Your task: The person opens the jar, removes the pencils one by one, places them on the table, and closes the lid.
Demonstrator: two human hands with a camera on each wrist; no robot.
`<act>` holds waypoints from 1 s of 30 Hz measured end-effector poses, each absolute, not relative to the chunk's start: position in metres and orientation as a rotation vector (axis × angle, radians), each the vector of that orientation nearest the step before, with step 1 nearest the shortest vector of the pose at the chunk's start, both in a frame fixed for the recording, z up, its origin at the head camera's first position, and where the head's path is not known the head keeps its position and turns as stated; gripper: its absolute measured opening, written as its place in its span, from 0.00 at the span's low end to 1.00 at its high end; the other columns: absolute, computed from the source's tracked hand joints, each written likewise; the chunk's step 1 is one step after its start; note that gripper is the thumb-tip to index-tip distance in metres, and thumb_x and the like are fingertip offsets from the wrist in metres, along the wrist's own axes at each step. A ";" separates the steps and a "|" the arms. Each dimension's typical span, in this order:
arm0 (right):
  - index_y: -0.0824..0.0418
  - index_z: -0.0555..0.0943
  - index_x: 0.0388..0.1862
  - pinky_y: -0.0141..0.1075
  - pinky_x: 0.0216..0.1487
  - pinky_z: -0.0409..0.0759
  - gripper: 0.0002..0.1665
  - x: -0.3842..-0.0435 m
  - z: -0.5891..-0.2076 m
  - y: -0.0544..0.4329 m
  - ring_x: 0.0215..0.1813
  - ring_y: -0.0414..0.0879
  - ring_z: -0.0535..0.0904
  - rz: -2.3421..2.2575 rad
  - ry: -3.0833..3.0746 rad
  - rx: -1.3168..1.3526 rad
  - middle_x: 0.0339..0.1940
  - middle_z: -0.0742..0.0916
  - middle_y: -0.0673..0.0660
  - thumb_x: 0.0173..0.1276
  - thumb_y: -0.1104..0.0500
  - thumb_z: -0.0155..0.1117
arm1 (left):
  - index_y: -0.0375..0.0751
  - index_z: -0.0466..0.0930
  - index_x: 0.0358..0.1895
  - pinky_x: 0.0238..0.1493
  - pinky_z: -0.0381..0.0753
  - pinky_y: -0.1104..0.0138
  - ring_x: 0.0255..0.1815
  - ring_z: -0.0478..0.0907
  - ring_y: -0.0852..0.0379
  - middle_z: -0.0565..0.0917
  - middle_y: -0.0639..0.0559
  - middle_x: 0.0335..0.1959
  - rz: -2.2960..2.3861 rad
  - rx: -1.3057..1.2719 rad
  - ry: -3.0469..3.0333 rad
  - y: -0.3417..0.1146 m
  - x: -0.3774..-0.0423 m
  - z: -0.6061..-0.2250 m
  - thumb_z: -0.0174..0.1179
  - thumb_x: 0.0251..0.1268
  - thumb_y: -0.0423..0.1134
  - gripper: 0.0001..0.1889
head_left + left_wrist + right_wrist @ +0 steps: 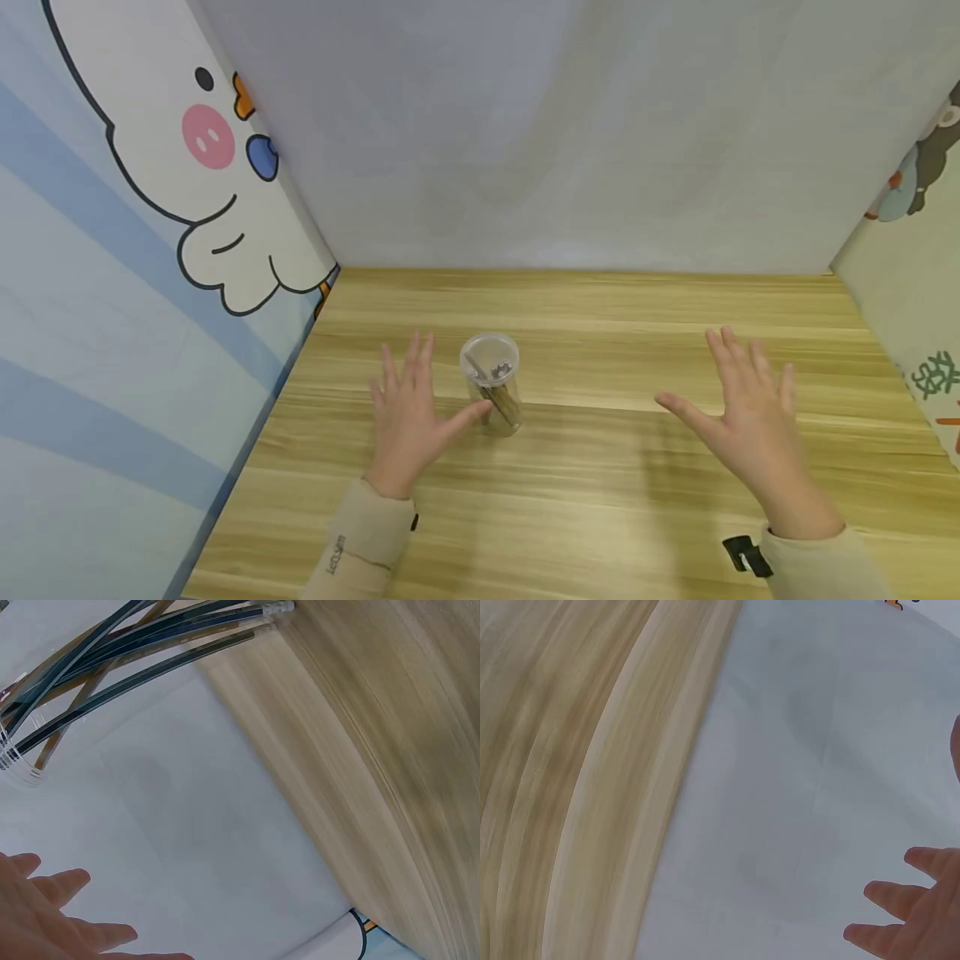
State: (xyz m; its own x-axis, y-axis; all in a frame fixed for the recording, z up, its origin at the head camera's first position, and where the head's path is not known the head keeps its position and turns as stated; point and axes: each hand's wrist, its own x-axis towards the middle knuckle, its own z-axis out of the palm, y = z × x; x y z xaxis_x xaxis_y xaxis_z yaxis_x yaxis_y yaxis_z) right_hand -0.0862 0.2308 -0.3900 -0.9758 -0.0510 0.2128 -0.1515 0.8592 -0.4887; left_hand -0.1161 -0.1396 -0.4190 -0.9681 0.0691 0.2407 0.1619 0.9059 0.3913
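A clear plastic cup (pixel 491 382) stands upright on the table, with several slim, dark and brown pencils (pixel 504 402) leaning inside it. My left hand (pixel 411 425) is just left of the cup, fingers spread, its thumb tip overlapping the cup's side in the head view. Farther right, my right hand (pixel 753 425) hovers over the table with spread fingers and holds nothing. In the left wrist view, the pencils (pixel 142 679) slant across the upper left through the clear wall, apart from the fingers (pixel 64 889). Only part of the right hand (pixel 926 922) shows in the right wrist view.
The wood-grain table (pixel 585 467) meets a plain pale wall (pixel 570 150) at its back edge. A blue-striped panel (pixel 112 350) with a white cartoon bird borders it on the left. On the right rises a cream panel (pixel 892 292) with printed figures.
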 end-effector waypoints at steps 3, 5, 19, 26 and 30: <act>0.61 0.47 0.81 0.68 0.74 0.22 0.58 -0.087 -0.389 0.224 0.79 0.74 0.42 0.806 -2.823 0.160 0.81 0.53 0.69 0.67 0.35 0.62 | 0.47 0.42 0.81 0.67 0.49 0.26 0.80 0.35 0.29 0.48 0.45 0.82 -0.636 -0.182 -2.831 -0.138 -0.117 -0.422 0.63 0.50 0.73 0.61; 0.62 0.49 0.81 0.68 0.75 0.24 0.57 -0.089 -0.388 0.220 0.79 0.74 0.43 0.828 -2.808 0.171 0.80 0.55 0.70 0.66 0.35 0.62 | 0.45 0.44 0.80 0.67 0.51 0.26 0.79 0.38 0.28 0.51 0.43 0.81 -0.650 -0.185 -2.818 -0.137 -0.118 -0.425 0.64 0.50 0.73 0.61; 0.61 0.52 0.80 0.69 0.74 0.50 0.54 -0.095 -0.390 0.192 0.76 0.71 0.55 1.034 -2.758 0.194 0.77 0.63 0.70 0.67 0.39 0.65 | 0.39 0.46 0.79 0.69 0.59 0.32 0.78 0.51 0.29 0.60 0.37 0.77 -0.803 -0.147 -2.782 -0.127 -0.118 -0.444 0.68 0.49 0.70 0.62; 0.57 0.51 0.81 0.70 0.70 0.57 0.52 -0.098 -0.393 0.177 0.77 0.71 0.55 1.161 -2.810 0.150 0.79 0.62 0.67 0.68 0.38 0.63 | 0.39 0.47 0.79 0.70 0.61 0.36 0.77 0.54 0.30 0.60 0.32 0.76 -0.926 -0.119 -2.754 -0.120 -0.119 -0.457 0.70 0.48 0.68 0.62; 0.56 0.53 0.80 0.69 0.70 0.59 0.51 -0.100 -0.396 0.167 0.77 0.69 0.57 1.198 -2.815 0.143 0.78 0.63 0.66 0.68 0.37 0.63 | 0.40 0.45 0.79 0.71 0.63 0.39 0.77 0.56 0.34 0.59 0.35 0.77 -1.015 -0.097 -2.730 -0.115 -0.120 -0.463 0.71 0.48 0.66 0.62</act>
